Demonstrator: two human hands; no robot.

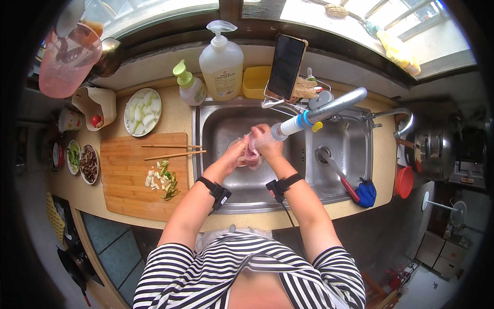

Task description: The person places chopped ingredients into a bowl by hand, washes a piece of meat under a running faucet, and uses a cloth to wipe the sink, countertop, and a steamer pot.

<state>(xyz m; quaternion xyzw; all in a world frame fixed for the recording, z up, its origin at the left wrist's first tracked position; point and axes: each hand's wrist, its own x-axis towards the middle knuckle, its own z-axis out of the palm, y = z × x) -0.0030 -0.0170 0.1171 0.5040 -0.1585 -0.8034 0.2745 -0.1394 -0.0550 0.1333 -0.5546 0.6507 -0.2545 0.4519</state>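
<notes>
Both my hands hold a piece of raw pinkish meat (252,156) over the large basin of the stainless steel sink (216,123). My left hand (233,154) grips its left side. From the right, my right hand (268,145) closes on its upper part. Water runs onto the meat and my fingers from the white and blue hose end of the faucet (293,124). Under my hands a round rim shows in the basin, mostly hidden, so I cannot tell what it belongs to. Each wrist wears a black strap with a small device.
Left lies a wooden cutting board (131,174) with chopsticks (173,155), sliced garlic (151,180) and chopped green peppers (168,181). Behind it stands a plate of cut pale vegetable (142,112). Pump bottles (222,69) and a propped phone (285,67) line the back. A red-handled knife (347,187) leans in the small basin.
</notes>
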